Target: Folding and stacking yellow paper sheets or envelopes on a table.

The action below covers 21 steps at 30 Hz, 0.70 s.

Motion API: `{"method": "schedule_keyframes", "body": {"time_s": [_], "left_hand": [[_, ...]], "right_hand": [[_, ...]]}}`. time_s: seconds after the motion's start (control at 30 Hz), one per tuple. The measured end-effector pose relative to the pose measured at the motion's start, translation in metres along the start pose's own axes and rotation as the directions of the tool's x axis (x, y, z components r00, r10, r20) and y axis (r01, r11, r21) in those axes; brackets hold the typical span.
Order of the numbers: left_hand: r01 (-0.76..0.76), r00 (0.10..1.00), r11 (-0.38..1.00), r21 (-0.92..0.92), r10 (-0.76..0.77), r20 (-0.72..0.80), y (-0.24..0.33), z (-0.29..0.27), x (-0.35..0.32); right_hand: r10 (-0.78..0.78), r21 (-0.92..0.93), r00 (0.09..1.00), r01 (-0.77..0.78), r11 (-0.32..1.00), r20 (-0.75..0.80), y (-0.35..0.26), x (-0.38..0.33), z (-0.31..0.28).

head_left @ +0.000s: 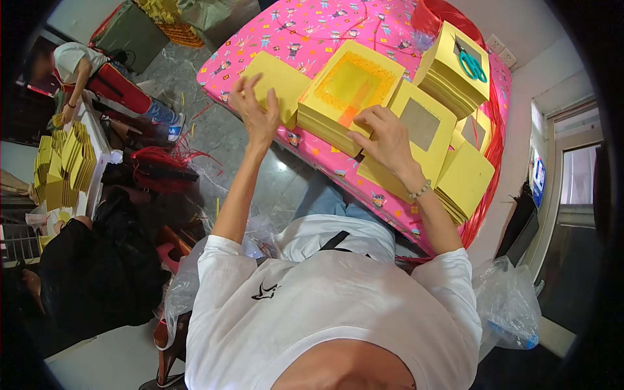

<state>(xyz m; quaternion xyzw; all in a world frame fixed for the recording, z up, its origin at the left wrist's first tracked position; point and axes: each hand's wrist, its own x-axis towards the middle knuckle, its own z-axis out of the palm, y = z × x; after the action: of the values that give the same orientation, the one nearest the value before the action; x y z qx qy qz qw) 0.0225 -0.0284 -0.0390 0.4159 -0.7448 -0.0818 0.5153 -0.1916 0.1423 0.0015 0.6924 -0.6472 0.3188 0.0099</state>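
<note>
A pink patterned table (pixel 244 39) bears several stacks of yellow card. Over the left yellow card (pixel 286 81) hovers or rests my left hand (pixel 257 114), its fingers spread and nothing visible in it. Beside that card, a thick yellow stack (pixel 328 123) has an orange smeared border on its top sheet, and a flat orange strip (pixel 357 97) lies across it. My right hand (pixel 390 140) is at the stack's near right corner, fingers bent and thumb apart; whether it touches the sheet I cannot tell. A stack with a grey rectangle (pixel 420 123) lies just beyond that hand.
Teal-handled scissors (pixel 473 65) lie on the tall stack at the back right. Red strands (pixel 491 175) hang along the table's right edge. At left, another person (pixel 81 65) stands by a white table with yellow bundles (pixel 68 159). A clear plastic bag (pixel 507 302) hangs at right.
</note>
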Motion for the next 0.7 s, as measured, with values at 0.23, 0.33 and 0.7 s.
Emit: {"method": "schedule_keyframes", "body": {"time_s": [0.23, 0.33, 0.7], "left_hand": [[-0.157, 0.854, 0.919, -0.361, 0.310, 0.417, 0.037, -0.005, 0.001], [-0.155, 0.824, 0.921, -0.358, 0.320, 0.467, 0.039, -0.002, 0.002], [-0.166, 0.792, 0.931, -0.323, 0.322, 0.518, 0.039, 0.000, 0.003]], "right_hand": [[0.067, 0.071, 0.998, -0.067, 0.995, -0.006, -0.001, 0.001, -0.001], [0.120, 0.089, 0.992, -0.124, 0.988, 0.042, -0.001, 0.003, -0.003], [0.183, 0.156, 0.981, -0.190, 0.969, 0.058, 0.003, 0.006, -0.001]]}}
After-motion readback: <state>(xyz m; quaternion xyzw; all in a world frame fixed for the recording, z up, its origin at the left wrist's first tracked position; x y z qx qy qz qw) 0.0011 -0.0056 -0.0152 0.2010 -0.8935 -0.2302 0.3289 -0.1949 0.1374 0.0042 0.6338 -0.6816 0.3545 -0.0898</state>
